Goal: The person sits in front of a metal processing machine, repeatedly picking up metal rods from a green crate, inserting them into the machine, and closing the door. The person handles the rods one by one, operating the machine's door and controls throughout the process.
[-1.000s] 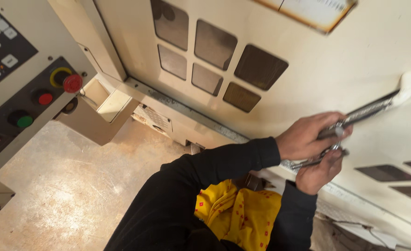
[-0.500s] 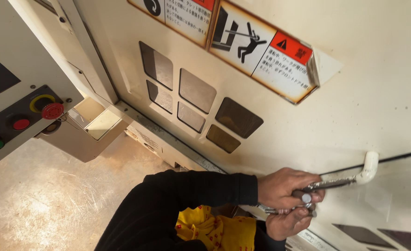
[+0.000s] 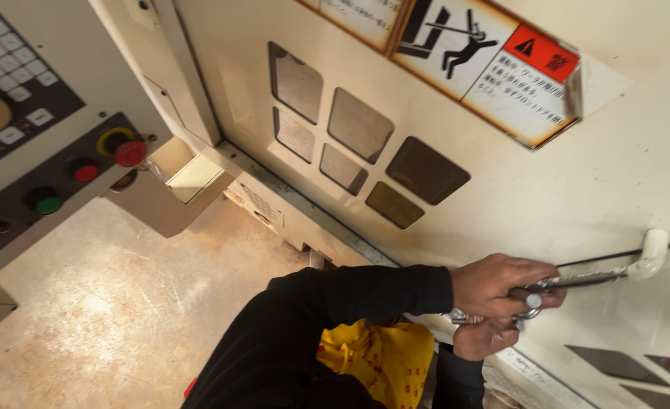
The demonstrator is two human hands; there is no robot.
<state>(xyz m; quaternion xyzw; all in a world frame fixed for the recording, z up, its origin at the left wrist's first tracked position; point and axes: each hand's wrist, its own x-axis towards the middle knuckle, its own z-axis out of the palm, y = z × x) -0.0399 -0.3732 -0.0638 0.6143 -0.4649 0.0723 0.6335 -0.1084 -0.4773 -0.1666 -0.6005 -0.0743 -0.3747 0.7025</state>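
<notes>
both hands sit on a metal bar that sticks out from the big cream door of a machine. the left hand is wrapped tight around the bar from above, likely so it can tug the door along. the right hand curls up from below, just under the left, and seems to pinch some shiny small metal bits near the bar; i cannot tell what they are. a yellow cloth hangs between the dark sleeves, close to the body. off to the side is a panel with a red button, well apart from the hands.
</notes>
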